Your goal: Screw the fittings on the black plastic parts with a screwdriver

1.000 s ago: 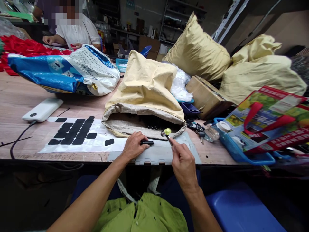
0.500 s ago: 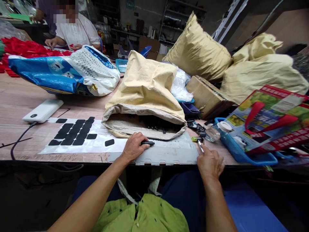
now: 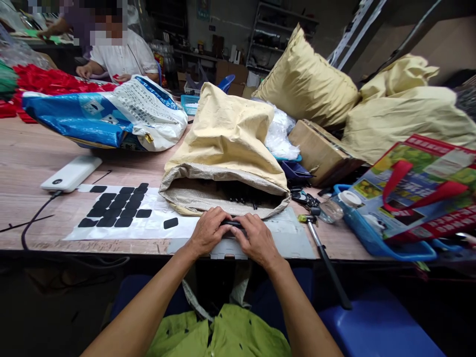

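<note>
My left hand (image 3: 208, 231) and my right hand (image 3: 259, 239) meet at the table's front edge, fingers closed on a slim black rod-shaped piece (image 3: 233, 224). Most of the piece is covered by the fingers, so its exact kind is unclear. Under both hands lies a grey sheet (image 3: 293, 238). Just behind them a pale yellow sack (image 3: 230, 129) gapes toward me, with dark, thin pieces in its shadowed mouth. To the right, a hammer (image 3: 324, 255) with a yellow-green head rests on the table, its black handle sticking out past the edge.
Black rounded pads (image 3: 118, 207) lie on white paper at left, beside a cabled white power bank (image 3: 71, 173). A blue-white bag (image 3: 107, 116) lies behind. On the right stand a blue basket (image 3: 375, 233) and a printed bag (image 3: 416, 191). People sit across the table.
My right hand has let go of the hammer, leaving it on the table edge, and has come left to grip the black piece together with my left hand.
</note>
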The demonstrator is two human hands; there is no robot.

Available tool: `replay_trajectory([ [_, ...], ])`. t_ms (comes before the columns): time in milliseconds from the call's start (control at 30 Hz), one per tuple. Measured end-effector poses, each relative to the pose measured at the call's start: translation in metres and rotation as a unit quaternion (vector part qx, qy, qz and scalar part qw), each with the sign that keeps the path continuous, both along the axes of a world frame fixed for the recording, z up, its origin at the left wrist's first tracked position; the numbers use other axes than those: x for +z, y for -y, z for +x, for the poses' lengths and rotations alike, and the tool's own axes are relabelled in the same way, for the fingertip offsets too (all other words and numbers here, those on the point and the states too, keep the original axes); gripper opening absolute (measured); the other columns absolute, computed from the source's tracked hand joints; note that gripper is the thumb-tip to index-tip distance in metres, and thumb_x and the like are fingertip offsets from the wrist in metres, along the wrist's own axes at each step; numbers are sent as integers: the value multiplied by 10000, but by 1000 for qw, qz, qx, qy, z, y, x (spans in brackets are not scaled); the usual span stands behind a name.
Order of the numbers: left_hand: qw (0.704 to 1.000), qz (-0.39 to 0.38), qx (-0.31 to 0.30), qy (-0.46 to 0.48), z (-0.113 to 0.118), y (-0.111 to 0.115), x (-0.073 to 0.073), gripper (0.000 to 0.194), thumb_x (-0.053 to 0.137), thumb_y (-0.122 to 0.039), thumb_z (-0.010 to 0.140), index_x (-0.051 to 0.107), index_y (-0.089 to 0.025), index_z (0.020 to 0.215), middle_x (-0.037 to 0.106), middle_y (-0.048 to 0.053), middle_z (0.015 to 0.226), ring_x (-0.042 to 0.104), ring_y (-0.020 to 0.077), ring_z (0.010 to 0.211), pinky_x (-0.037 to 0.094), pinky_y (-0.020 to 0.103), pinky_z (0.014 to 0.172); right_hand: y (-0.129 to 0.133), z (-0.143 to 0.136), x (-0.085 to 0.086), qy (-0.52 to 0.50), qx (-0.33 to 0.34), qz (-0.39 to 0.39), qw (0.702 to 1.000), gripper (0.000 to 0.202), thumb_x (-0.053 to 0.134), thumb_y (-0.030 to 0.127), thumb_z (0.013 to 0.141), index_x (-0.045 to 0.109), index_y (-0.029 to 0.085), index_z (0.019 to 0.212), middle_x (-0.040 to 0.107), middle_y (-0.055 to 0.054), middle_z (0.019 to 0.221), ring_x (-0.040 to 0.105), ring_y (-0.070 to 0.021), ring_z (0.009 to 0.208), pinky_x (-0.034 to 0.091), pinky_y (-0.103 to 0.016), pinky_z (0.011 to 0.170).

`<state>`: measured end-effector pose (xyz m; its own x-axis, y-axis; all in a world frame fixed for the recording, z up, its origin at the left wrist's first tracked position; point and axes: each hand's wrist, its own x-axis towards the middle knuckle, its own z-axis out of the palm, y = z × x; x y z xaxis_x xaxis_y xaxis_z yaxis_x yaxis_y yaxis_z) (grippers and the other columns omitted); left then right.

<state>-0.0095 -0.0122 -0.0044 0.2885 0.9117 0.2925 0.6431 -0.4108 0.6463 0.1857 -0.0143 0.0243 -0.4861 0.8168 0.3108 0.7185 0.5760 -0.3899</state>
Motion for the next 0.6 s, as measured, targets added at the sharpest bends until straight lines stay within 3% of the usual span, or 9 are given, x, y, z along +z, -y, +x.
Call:
replay_trajectory([
  [300,995,49,-12,-89,5,5,4,213,558,-243,966,670,-254,1147,705,30,1012,523,249,982,332,426,877,-2,-2,-7,26,1,17,1000,239,462,325,1038,605,201,891,632,-56,875,527,-208,853,392,-321,776],
  [600,982,118,57,-135,8,13,4,127,563,-146,900,672,-209,889,638,47,852,479,264,979,309,451,923,-2,-25,-22,-47,-62,5,997,335,412,248,1020,537,209,711,598,-43,757,482,-190,765,347,-320,745],
])
